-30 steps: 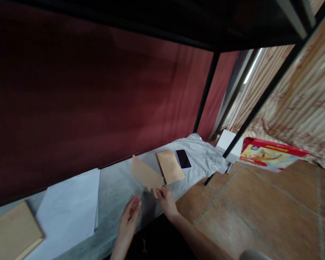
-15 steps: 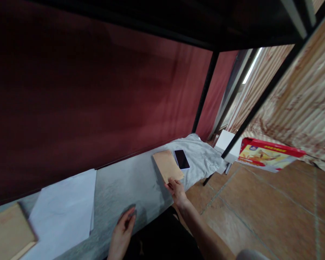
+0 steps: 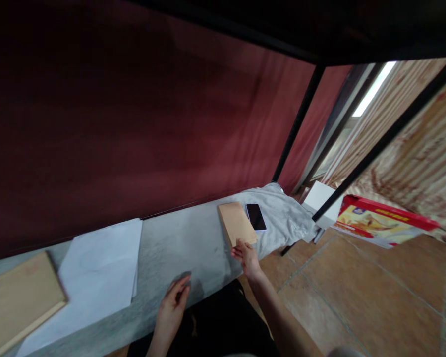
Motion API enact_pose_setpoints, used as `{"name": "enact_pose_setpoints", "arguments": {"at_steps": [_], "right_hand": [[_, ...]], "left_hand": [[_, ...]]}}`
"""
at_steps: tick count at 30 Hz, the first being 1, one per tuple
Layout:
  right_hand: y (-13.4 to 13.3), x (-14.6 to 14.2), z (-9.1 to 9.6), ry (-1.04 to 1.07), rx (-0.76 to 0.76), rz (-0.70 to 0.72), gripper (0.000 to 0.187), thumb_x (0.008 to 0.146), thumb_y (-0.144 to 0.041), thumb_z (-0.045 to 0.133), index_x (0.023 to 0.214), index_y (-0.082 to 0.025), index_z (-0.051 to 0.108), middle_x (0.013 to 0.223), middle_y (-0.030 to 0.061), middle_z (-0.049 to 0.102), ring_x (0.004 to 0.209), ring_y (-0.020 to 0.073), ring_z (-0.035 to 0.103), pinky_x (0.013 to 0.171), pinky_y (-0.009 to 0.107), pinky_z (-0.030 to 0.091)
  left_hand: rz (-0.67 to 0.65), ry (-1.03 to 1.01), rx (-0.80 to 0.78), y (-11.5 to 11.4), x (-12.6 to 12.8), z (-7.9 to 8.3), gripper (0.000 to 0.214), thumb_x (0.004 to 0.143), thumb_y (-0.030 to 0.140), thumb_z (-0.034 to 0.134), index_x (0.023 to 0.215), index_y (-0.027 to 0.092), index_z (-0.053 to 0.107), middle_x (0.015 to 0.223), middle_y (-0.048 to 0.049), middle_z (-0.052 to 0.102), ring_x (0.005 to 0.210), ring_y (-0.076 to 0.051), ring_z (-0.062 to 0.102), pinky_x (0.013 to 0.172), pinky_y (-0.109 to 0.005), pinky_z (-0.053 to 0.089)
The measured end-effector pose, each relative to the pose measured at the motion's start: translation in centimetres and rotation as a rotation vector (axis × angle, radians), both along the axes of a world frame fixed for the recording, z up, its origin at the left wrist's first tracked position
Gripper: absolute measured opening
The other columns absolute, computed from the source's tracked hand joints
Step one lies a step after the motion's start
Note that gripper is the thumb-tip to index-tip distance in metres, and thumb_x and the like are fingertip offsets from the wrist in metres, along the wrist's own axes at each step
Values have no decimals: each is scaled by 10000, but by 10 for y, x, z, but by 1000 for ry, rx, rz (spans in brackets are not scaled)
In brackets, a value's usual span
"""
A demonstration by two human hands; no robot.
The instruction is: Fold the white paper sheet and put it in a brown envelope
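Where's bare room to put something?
Grey cloth lies bare between white sheets and brown paper stack, beyond the left hand, and, rumpled, right of the smartphone. Crowded: where the right hand touches that stack and where another brown stack overlaps the sheets.

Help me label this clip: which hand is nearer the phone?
Right: the right hand is at the near edge of the brown papers beside the phone; the left hand is well to the phone's left.

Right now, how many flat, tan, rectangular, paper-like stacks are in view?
2. The smaller tan stack is at the right hand, beside the black-screened phone; the larger tan stack, cut off by the left picture edge, overlaps the white paper sheets. Any beneath would be hidden.
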State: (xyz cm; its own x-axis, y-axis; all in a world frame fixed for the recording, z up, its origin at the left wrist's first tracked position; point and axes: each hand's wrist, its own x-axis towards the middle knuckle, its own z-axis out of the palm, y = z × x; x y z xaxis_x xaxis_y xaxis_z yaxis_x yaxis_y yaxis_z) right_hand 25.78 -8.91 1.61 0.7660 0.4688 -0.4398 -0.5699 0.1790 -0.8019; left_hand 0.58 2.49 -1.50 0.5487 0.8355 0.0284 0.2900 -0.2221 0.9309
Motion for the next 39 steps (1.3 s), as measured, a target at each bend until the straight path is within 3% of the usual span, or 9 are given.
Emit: {"name": "enact_pose_setpoints", "arguments": {"at_steps": [12,19,25,39], "right_hand": [[-10,3,-4,4,-69,141,367,822,-490,743,710,-156,640,703,93,738,518,131,649,507,221,554],[-14,4,-4,-2,-146,219,267,817,-405,733,747,-159,655,724,97,762,510,137,666,492,215,548],[-17,6,-8,-3,-193,239,278,790,-414,753,756,-148,680,713,96,765,515,146,676,485,219,548],[-23,13,-18,12,-244,266,310,745,-437,760,813,-139,710,728,92,778,548,158,705,514,226,566]], "left_hand": [[-1,-25,-7,-8,1,-1,437,790,597,627,1010,243,759,1123,-103,740,1050,-271,697,1007,-439,533],[14,-55,-24,-14,1,6,352,804,509,620,981,239,760,1115,-94,742,1048,-258,700,974,-430,556],[5,-42,22,-17,0,5,311,842,428,585,996,224,763,1117,-109,742,1096,-260,681,1035,-458,518],[14,-7,111,-28,-11,20,306,936,310,490,1064,229,756,1089,-97,743,1019,-224,693,956,-384,553]]}}
